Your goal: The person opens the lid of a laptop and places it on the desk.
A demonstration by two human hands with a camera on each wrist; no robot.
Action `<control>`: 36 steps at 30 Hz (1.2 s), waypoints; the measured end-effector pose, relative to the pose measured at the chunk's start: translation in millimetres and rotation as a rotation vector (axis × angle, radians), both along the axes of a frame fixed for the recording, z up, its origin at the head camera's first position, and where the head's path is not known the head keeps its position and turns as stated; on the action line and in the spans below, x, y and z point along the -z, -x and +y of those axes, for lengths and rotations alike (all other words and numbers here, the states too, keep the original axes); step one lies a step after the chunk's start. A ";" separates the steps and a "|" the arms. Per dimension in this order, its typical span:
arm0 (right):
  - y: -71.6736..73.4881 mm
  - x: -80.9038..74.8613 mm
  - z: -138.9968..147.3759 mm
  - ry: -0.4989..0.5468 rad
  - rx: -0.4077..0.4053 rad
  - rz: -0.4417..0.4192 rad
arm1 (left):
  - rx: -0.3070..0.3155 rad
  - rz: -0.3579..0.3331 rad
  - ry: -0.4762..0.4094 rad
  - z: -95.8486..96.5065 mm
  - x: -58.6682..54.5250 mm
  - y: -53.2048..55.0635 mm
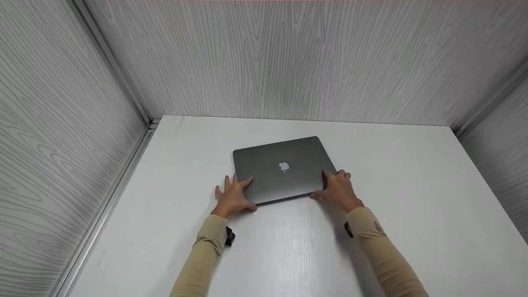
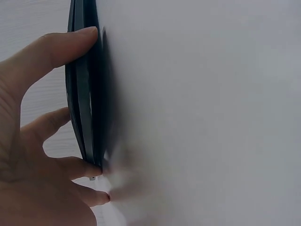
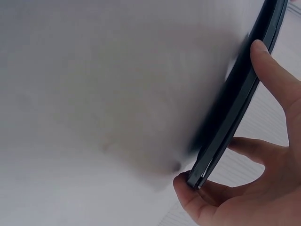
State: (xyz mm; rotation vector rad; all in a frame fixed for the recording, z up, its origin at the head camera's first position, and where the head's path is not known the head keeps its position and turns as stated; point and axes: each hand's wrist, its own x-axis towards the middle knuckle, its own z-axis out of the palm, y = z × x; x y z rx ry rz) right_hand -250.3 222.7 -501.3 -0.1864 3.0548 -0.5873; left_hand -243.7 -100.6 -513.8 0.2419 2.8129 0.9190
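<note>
A closed grey laptop (image 1: 284, 185) with a pale apple logo on its lid sits slightly turned on the white table. At its near left corner, my left hand (image 1: 233, 199) holds it, thumb on the front edge, index finger on the lid and the other fingers spread along the side. My right hand (image 1: 339, 190) grips the near right corner, its thumb at the front edge and a finger on the lid. Both wrist views show the laptop's thin dark edge (image 2: 83, 94), with the right hand's fingers (image 3: 277, 77) bent around its corner.
The white table (image 1: 136, 231) meets a grey wood-grain panel (image 1: 264, 62) at the back. Similar panels stand at the left (image 1: 49, 148) and right (image 1: 505, 156), with a metal rail (image 1: 105, 208) along the left edge.
</note>
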 end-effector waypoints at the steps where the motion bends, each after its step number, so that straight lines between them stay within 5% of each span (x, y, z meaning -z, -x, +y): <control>1: -0.6 -0.2 1.3 0.003 0.004 0.001 | 0.002 0.003 -0.001 1.1 -0.1 0.8; 36: -13.4 -6.5 27.4 0.050 0.092 -0.057 | 0.077 -0.026 -0.016 25.1 -5.9 21.1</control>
